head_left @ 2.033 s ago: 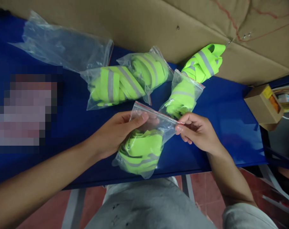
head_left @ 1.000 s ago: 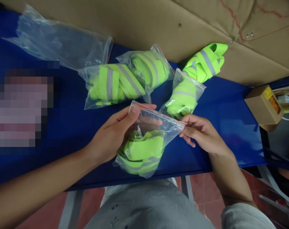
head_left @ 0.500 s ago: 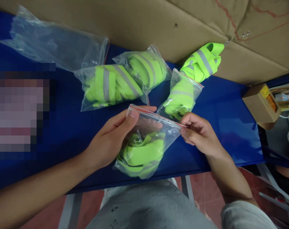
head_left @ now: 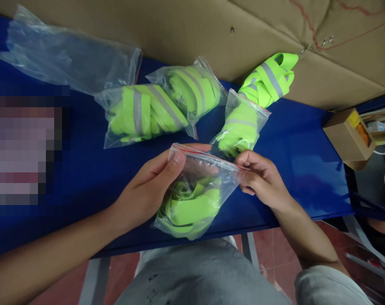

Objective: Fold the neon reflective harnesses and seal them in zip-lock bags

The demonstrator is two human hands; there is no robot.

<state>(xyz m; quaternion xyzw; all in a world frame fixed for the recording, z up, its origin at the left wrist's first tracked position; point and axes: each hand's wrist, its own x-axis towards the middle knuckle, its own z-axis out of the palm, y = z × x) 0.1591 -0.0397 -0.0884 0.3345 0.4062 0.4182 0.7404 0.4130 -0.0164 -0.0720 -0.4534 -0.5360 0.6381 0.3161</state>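
Between my hands is a clear zip bag [head_left: 226,186] with a red line along its top edge. Coiled neon-yellow reflective strap [head_left: 192,207] fills its lower part. My left hand [head_left: 157,173] grips the bag's left top corner, thumb in front and fingers behind the plastic. At the right end of the seal, my right hand [head_left: 259,178] pinches the edge between thumb and curled fingers. Just beyond my right hand lies another bagged strap [head_left: 241,127]. Two more bagged straps, one on the left [head_left: 148,112] and one behind it [head_left: 195,91], rest on the blue table.
An unbagged neon strap bundle [head_left: 270,80] lies against the brown padded panel [head_left: 186,25] at the back. A large clear plastic bag [head_left: 72,55] is at the far left. Near the right end of the blue table [head_left: 290,169] stands a small cardboard box [head_left: 346,133].
My right hand has shifted slightly left along the bag's seal. Both hands still hold the bag, and the view has moved a little.
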